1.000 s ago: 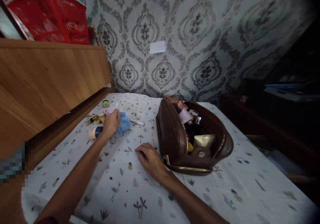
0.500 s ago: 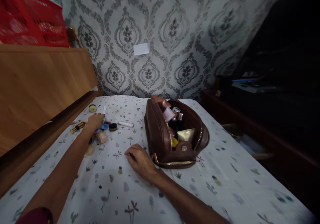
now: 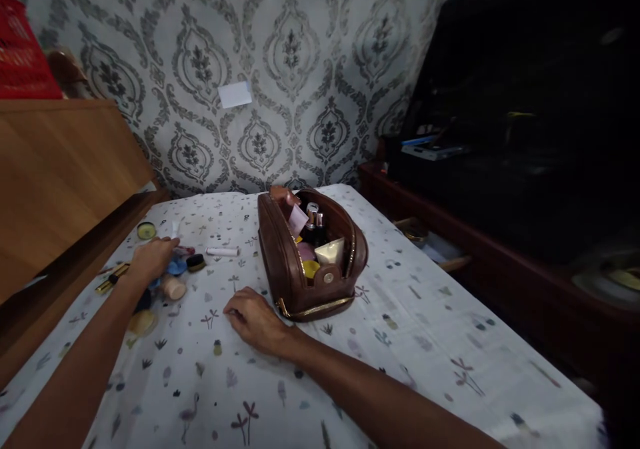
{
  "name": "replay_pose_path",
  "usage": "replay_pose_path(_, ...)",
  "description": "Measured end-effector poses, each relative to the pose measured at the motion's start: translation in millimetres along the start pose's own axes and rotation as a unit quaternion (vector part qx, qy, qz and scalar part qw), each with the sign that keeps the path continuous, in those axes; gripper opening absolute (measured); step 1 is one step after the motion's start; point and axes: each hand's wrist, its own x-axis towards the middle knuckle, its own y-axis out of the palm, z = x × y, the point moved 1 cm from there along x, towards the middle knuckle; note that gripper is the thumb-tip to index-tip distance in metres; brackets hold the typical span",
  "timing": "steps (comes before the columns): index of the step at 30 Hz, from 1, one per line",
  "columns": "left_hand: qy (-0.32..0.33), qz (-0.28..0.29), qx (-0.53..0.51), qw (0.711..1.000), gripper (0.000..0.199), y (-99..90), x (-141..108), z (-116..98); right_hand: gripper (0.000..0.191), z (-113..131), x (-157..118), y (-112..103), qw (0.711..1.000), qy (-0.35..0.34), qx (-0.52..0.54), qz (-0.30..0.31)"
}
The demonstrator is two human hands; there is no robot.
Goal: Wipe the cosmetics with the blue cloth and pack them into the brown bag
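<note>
On the left of the patterned white sheet (image 3: 240,375), my left hand (image 3: 153,259) reaches into a small group of cosmetics. Its fingers curl downward, and whatever is in them is hidden. A small white tube (image 3: 175,229) stands by its fingertips. Around it lie a gold and black tube (image 3: 111,279), a beige bottle (image 3: 173,287), a black-lidded jar (image 3: 195,262) and something blue (image 3: 176,267). My right hand (image 3: 257,320) rests loosely curled on the sheet, with nothing visible in it. Just beyond it, a brown leather makeup bag (image 3: 273,255) is unzipped, holding several cosmetics.
A white tube (image 3: 223,251) and a yellow-green round container (image 3: 146,230) lie farther back. A wooden panel (image 3: 65,175) borders the left side, with a red basket (image 3: 23,55) on top. Dark furniture with an open drawer (image 3: 455,263) stands at the right.
The view has turned right, so the bag and both hands appear farther left. My left hand stays among the cosmetics, and my right hand stays beside the bag.
</note>
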Motion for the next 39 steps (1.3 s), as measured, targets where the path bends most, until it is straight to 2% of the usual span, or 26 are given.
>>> replay_pose_path(3, 0.026, 0.005, 0.056, 0.998, 0.033, -1.6, -1.6, -13.9, 0.015, -0.4, 0.6, 0.1, 1.0, 0.002, -0.007, 0.002)
replay_pose_path(14, 0.077, -0.04, 0.054, 0.995, 0.033, -16.6, -25.2, -76.4, 0.015, -1.0, 3.5, -1.6, 1.0, 0.003, -0.01, 0.015)
replay_pose_path(18, 0.108, -0.05, 0.041, 0.992, 0.03, -7.5, -39.2, -92.2, 0.015, -0.4, 2.8, -2.6, 1.0, -0.001, 0.002, 0.008)
replay_pose_path(23, 0.194, -0.064, -0.039, 0.978, 0.024, 9.4, -63.2, -115.4, 0.017, -1.2, 3.3, -1.5, 1.0, -0.006, 0.016, -0.001)
replay_pose_path(26, 0.209, -0.063, -0.063, 0.974, 0.02, 15.6, -72.7, -123.4, 0.018, -3.9, 3.8, 0.8, 1.0, -0.005, 0.017, -0.003)
replay_pose_path(29, 0.174, -0.091, -0.078, 0.977, 0.027, 19.3, -73.0, -123.1, 0.018, -4.9, 3.4, 1.2, 1.0, -0.012, 0.018, -0.006)
replay_pose_path(33, 0.035, -0.149, -0.074, 0.985, 0.046, 27.0, -63.9, -118.4, 0.018, -3.0, 2.4, -1.4, 1.0, -0.021, 0.017, -0.002)
replay_pose_path(36, -0.052, -0.134, -0.054, 0.988, 0.067, 33.8, -60.0, -118.5, 0.018, -1.2, 1.9, -3.2, 1.0, -0.021, 0.019, -0.002)
replay_pose_path(39, -0.063, -0.105, -0.042, 0.992, 0.07, 34.2, -61.0, -120.7, 0.019, -0.7, 2.1, -3.6, 1.0, -0.018, 0.022, 0.005)
